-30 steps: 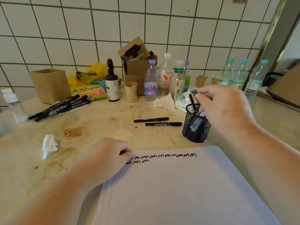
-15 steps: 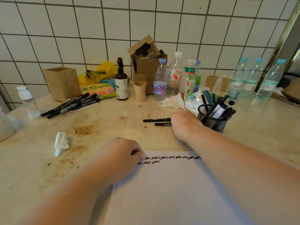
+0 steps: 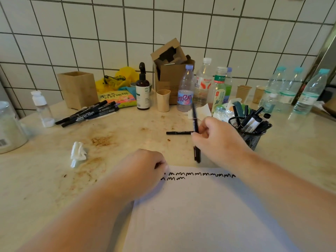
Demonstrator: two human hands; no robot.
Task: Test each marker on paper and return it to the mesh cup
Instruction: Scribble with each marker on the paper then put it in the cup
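Note:
My right hand (image 3: 216, 140) pinches a black marker (image 3: 197, 154) and holds it nearly upright above the counter, just beyond the paper's top edge. A second black marker (image 3: 179, 132) lies flat on the counter behind it. The black mesh cup (image 3: 251, 140) stands to the right of my right hand with several markers in it. My left hand (image 3: 143, 170) rests as a curled fist on the top left corner of the white paper (image 3: 200, 215). Two rows of black squiggles (image 3: 200, 174) run along the paper's top.
A pile of black markers (image 3: 87, 114) lies at the back left beside a wooden box (image 3: 78, 89). A crumpled tissue (image 3: 78, 153) sits left of my left hand. Bottles (image 3: 185, 91), a dark pump bottle (image 3: 142, 91), cups and a cardboard box (image 3: 171, 70) line the tiled wall.
My right hand left the mesh cup, reached down to the two markers on the counter and lifted the nearer one. My left hand stayed on the paper.

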